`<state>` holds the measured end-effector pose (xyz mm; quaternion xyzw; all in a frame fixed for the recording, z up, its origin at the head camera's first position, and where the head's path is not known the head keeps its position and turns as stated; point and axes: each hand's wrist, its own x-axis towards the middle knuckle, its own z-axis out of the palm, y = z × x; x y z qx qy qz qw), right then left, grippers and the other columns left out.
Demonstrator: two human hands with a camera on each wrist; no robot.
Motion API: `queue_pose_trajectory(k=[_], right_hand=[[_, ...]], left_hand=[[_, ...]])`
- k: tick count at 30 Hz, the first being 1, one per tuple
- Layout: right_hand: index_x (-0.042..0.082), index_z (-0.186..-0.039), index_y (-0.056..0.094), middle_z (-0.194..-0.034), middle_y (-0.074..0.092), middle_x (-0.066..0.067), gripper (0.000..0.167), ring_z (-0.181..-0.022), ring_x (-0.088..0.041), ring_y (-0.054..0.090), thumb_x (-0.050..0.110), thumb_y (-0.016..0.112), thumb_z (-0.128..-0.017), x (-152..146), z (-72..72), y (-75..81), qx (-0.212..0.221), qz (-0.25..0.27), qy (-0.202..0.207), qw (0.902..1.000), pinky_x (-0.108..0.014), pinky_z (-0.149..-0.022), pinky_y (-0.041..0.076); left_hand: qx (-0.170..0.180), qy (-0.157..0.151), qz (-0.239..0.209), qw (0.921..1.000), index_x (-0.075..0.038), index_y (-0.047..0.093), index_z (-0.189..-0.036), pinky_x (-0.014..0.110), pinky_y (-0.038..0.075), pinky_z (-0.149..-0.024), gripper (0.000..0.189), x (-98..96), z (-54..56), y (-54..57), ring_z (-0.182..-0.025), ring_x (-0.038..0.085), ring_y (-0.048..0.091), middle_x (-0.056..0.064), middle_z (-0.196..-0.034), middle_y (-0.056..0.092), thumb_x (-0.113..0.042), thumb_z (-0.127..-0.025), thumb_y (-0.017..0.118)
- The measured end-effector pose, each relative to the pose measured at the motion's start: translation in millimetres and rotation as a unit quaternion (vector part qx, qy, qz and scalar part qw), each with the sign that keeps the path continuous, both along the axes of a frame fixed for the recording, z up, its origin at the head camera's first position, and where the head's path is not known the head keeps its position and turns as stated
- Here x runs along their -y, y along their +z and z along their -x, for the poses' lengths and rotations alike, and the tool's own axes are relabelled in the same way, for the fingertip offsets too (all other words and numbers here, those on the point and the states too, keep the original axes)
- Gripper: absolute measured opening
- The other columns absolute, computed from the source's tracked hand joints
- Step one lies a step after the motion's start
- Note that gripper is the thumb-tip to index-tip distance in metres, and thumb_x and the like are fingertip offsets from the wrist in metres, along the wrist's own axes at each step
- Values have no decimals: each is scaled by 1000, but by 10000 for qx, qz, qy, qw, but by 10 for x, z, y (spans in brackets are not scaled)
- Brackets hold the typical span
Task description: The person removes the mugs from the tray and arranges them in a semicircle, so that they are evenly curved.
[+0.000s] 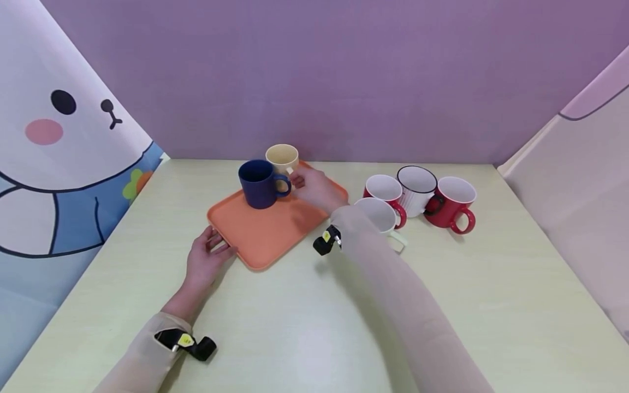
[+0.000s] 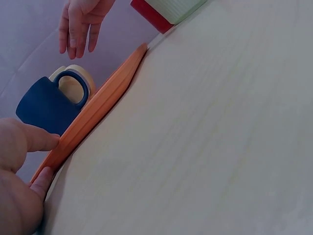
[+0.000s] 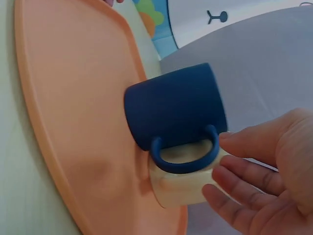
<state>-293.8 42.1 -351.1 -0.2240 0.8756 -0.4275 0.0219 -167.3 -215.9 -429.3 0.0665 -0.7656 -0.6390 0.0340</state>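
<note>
An orange tray [image 1: 260,234] lies on the table, and my left hand [image 1: 206,263] pinches its near-left edge. The left wrist view shows the tray's rim [image 2: 93,115] between thumb and finger. A navy mug [image 1: 256,190] stands upright on the tray, its handle turned right. Behind it, also on the tray, is a cream mug [image 1: 282,155], partly hidden by the navy one. My right hand [image 1: 316,188] is beside the navy mug's handle, fingers loosely spread. In the left wrist view, that hand [image 2: 85,24] hangs apart from both mugs.
To the right stand a red mug with white inside [image 1: 383,188], a white ribbed mug with dark rim [image 1: 413,202], another red mug [image 1: 444,210] and a pale green mug [image 1: 375,210], partly covered by my right sleeve. A purple backdrop [image 1: 314,82] rises behind the table.
</note>
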Motion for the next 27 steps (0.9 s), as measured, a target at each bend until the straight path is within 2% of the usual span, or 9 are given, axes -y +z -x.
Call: queue_pose_trajectory(k=[1,6,10,15,21,27], right_hand=[[-3,-116,64,-114,67,-15,28,-107,-25,61,1,67,-88,16,4,-12,-39,-78,-12,10000,-27,-95,50],[-2,-120,63,-118,66,-13,34,-113,-25,60,-1,64,-86,98,-1,-63,-421,-399,-8,9983,-28,-99,49],[-3,-123,62,-121,65,-15,36,-116,-27,59,0,66,-88,170,-2,-94,-480,-202,-73,9986,-30,-100,50],[-4,-123,61,-123,63,-17,34,-116,-28,59,0,68,-90,232,-3,-155,-543,194,-360,9977,-31,-97,53],[-5,-121,62,-124,64,-17,31,-114,-29,61,-2,68,-91,249,-5,-227,-555,658,-582,9946,-32,-94,55],[-3,-121,64,-122,66,-16,31,-109,-29,63,0,68,-91,261,-12,-235,-572,667,-703,9936,-30,-92,56]], left_hand=[[-17,-5,8,10000,7,29,-151,11,53,-86,73,0,1,-1,-98,2,56,25,-140,41,13,-87,64],[62,0,29,10000,6,26,-153,11,53,-86,76,-6,-14,9,-107,15,57,26,-142,39,12,-88,64],[82,37,26,10000,5,24,-154,10,52,-86,77,-9,-19,17,-111,19,56,25,-144,37,12,-88,64],[49,54,-1,10000,5,24,-154,10,52,-85,78,-12,-19,17,-110,19,56,26,-145,36,12,-88,64],[8,67,48,10000,6,25,-153,10,52,-84,77,-22,-19,19,-103,9,57,25,-142,39,12,-88,64],[-46,151,-99,9998,9,27,-151,9,52,-86,75,-26,-19,8,-95,-4,54,25,-142,36,15,-87,63]])
